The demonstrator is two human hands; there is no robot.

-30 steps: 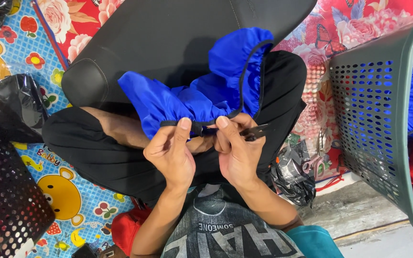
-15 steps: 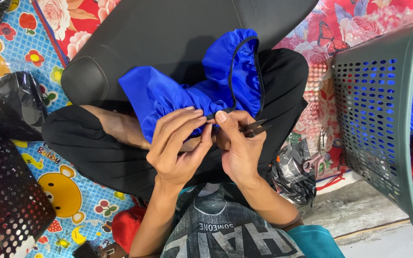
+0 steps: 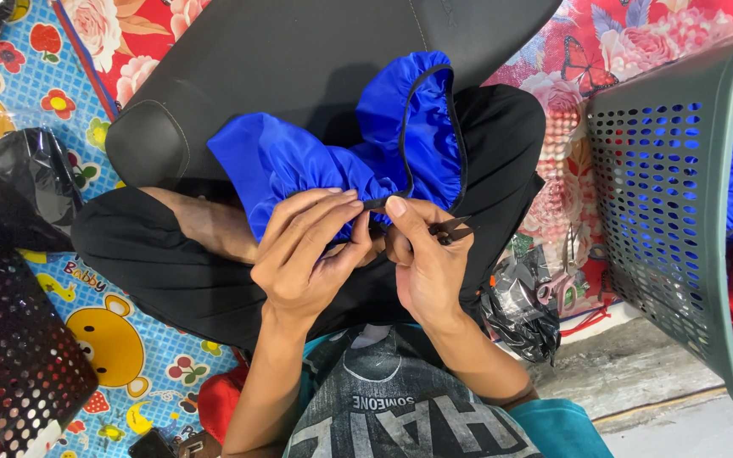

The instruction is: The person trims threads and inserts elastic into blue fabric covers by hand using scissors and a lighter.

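Note:
A blue satin cover with a black elastic edge [image 3: 366, 153] lies bunched over my crossed legs in black trousers. My left hand [image 3: 307, 254] pinches the blue cloth and its black edge with fingers stretched across it. My right hand [image 3: 422, 259] presses its thumb on the same edge and holds small black thread snips [image 3: 451, 229], whose blades stick out to the right. Both hands touch at the cloth.
A black padded seat [image 3: 299, 59] lies ahead on a flowered mat. A grey perforated basket [image 3: 663, 195] with blue and red cloth stands at the right. A dark perforated basket [image 3: 10, 348] is at the left, black plastic bags [image 3: 31, 187] nearby, pink scissors [image 3: 557, 288] on the floor.
My left hand has slid further over the blue cloth, its fingers now flat across the edge. The cloth's ruffled part has shifted slightly up.

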